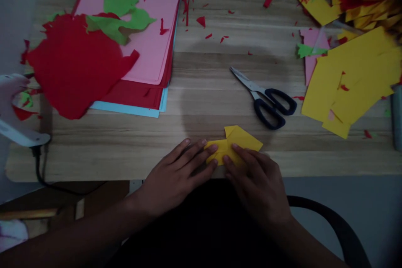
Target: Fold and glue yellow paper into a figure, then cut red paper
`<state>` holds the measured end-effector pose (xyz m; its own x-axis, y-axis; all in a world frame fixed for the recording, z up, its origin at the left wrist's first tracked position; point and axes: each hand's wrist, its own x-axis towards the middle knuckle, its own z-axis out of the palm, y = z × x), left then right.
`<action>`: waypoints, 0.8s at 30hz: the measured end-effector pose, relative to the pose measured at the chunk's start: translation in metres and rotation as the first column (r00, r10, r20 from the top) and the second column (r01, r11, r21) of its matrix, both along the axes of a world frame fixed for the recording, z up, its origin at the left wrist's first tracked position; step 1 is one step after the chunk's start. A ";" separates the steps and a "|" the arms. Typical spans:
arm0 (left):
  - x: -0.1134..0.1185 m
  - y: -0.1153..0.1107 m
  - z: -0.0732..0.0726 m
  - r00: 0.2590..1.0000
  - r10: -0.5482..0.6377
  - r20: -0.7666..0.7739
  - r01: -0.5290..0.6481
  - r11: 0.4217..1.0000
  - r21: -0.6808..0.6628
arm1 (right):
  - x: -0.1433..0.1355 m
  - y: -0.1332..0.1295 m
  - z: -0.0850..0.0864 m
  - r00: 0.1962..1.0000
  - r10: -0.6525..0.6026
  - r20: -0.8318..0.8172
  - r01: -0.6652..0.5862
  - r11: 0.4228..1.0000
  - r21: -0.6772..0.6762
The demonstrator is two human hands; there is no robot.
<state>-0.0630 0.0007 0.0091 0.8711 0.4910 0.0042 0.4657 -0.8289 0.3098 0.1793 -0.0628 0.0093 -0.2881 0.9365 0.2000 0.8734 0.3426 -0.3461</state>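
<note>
A folded piece of yellow paper (pixel 241 138) lies flat at the table's front edge, pointed at its right end. My left hand (pixel 180 173) rests on its left part with the fingers stretched out and slightly apart. From the right, my right hand (pixel 259 180) presses the middle of the paper, its index finger and thumb tips on the surface and a small gap between them. The other right fingers are bent and partly hidden. Just beyond the paper lie scissors (pixel 265 98) with dark blue handles, blades pointing to the upper left.
On the wooden table (pixel 207 104), stacked pink sheets (pixel 150 46) and a red cut shape (pixel 78 63) lie at left, near a white corded tool (pixel 19 113). Yellow sheets (pixel 354 75) and a yellow paper pile (pixel 370 0) lie at right. Scraps are scattered around.
</note>
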 end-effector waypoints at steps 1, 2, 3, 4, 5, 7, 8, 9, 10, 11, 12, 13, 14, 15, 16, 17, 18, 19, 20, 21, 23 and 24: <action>0.001 0.000 0.000 1.000 0.001 -0.009 -0.001 1.000 -0.001 | 0.001 -0.001 -0.001 1.000 0.000 0.002 0.000 1.000 -0.003; 0.002 0.000 0.000 1.000 0.004 -0.014 -0.004 1.000 -0.002 | 0.002 -0.002 -0.001 1.000 0.008 0.006 -0.008 1.000 -0.003; 0.002 -0.001 0.000 1.000 0.010 -0.015 -0.011 1.000 -0.004 | 0.002 -0.004 -0.002 1.000 0.021 0.013 -0.021 1.000 0.000; 0.003 -0.001 0.000 1.000 0.020 -0.013 -0.020 1.000 -0.008 | 0.003 -0.005 -0.002 0.999 0.033 0.022 -0.033 0.999 0.007; 0.003 -0.001 0.001 1.000 0.028 -0.006 -0.028 1.000 -0.012 | 0.003 -0.007 -0.002 0.999 0.043 0.031 -0.043 0.999 0.018; 0.003 0.000 0.003 0.999 0.035 0.005 -0.035 0.999 -0.018 | 0.003 -0.011 0.000 0.998 0.040 0.047 -0.042 0.999 0.034; 0.002 0.001 0.004 0.999 0.033 0.008 -0.033 0.999 -0.020 | 0.003 -0.013 0.001 0.998 0.030 0.056 -0.032 0.999 0.034; 0.001 0.003 0.004 1.000 0.028 0.013 -0.027 0.999 -0.018 | 0.003 -0.015 0.002 0.998 0.020 0.064 -0.022 0.999 0.029; 0.001 0.004 0.004 1.000 0.020 0.021 -0.020 1.000 -0.013 | 0.002 -0.016 0.003 0.997 0.015 0.073 -0.016 1.000 0.021; 0.000 0.005 0.004 0.999 0.011 0.032 -0.011 1.000 -0.005 | 0.002 -0.017 0.004 0.997 0.016 0.075 -0.017 1.000 0.011; -0.001 0.005 0.003 0.998 0.004 0.055 -0.005 1.000 0.011 | 0.002 -0.017 0.004 0.998 0.026 0.064 -0.026 1.000 0.001; -0.001 0.004 0.003 0.996 -0.002 0.087 -0.001 0.999 0.034 | 0.003 -0.016 0.005 0.998 0.043 0.037 -0.043 0.999 -0.003; -0.001 0.003 0.002 0.991 -0.010 0.134 0.002 0.998 0.062 | 0.005 -0.014 0.006 0.998 0.067 -0.002 -0.067 0.998 -0.001; -0.001 0.001 0.002 0.981 -0.017 0.193 0.000 0.996 0.087 | 0.008 -0.011 0.007 0.994 0.097 -0.048 -0.096 0.995 0.006; -0.001 0.000 0.002 0.966 -0.022 0.257 -0.001 0.996 0.089 | 0.012 -0.007 0.008 0.987 0.126 -0.101 -0.125 0.992 0.014; 0.000 -0.001 0.004 0.948 -0.007 0.319 -0.011 0.998 0.054 | 0.017 -0.003 0.010 0.977 0.139 -0.164 -0.137 0.990 0.023; 0.000 0.000 0.006 0.925 0.048 0.378 -0.042 0.999 -0.026 | 0.023 0.002 0.011 0.964 0.120 -0.237 -0.118 0.993 0.023; 0.002 0.003 0.009 0.888 0.159 0.430 -0.105 0.983 -0.147 | 0.028 0.007 0.012 0.942 0.065 -0.329 -0.063 0.998 0.017; 0.003 0.009 0.013 0.821 0.326 0.469 -0.200 0.933 -0.300 | 0.032 0.014 0.012 0.900 -0.022 -0.436 0.028 1.000 0.006; 0.006 0.018 0.018 0.710 0.519 0.476 -0.298 0.834 -0.465 | 0.035 0.022 0.013 0.828 -0.127 -0.547 0.141 0.990 -0.016; 0.016 0.043 0.029 0.385 0.831 0.403 -0.372 0.539 -0.756 | 0.034 0.042 0.015 0.634 -0.306 -0.710 0.315 0.941 -0.125; 0.022 0.057 0.035 0.238 0.907 0.347 -0.316 0.410 -0.855 | 0.029 0.056 0.016 0.549 -0.360 -0.754 0.327 0.923 -0.202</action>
<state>-0.0409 0.0576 0.0437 0.0485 0.9921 -0.1160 0.0888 0.1114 0.9898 0.2083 -0.0072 0.0257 0.3023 0.9409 0.1528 0.3255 0.0488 -0.9443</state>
